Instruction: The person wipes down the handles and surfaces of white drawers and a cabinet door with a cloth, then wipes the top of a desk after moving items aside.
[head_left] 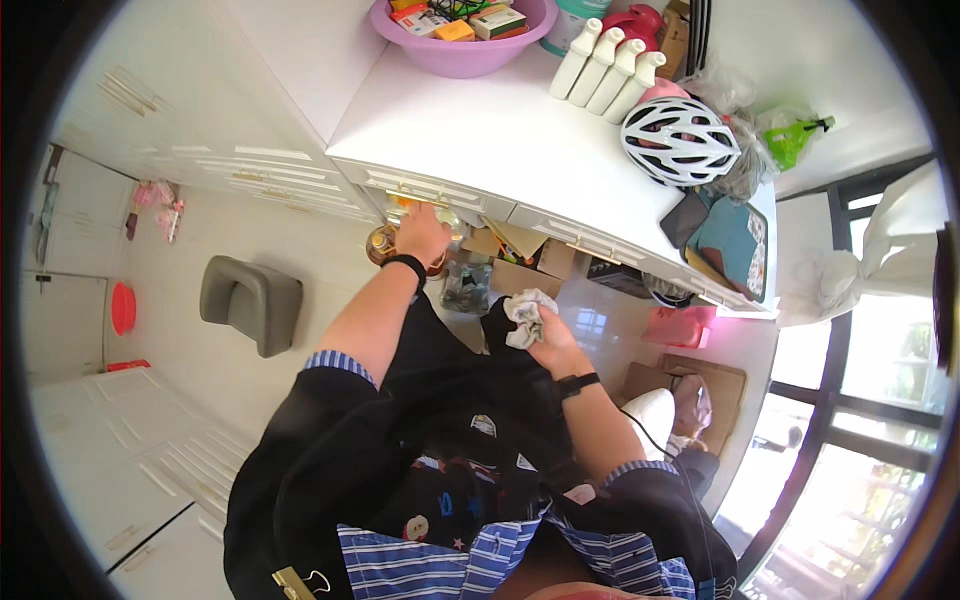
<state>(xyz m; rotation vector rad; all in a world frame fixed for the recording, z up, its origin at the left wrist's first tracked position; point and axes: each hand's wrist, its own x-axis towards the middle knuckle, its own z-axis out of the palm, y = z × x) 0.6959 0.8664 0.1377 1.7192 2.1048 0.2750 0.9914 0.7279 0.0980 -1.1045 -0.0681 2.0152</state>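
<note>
My left hand (424,234) reaches to the drawer front below the white counter, close under a gold drawer handle (414,196). Its fingers look bent together at the drawer's lower edge; what they grip is hidden. Bottles with amber contents (381,244) stand just below that hand. In my right hand (556,342), held in front of my body, is a crumpled white cloth (527,318) with greyish patches, bunched between thumb and fingers.
On the white counter (460,125) are a purple basin (462,58) of small boxes, several white bottles (608,70), a white helmet (680,140) and blue folders (728,243). Beneath are cardboard boxes (515,279) and a clear bag (467,286). A grey stool (252,303) stands left.
</note>
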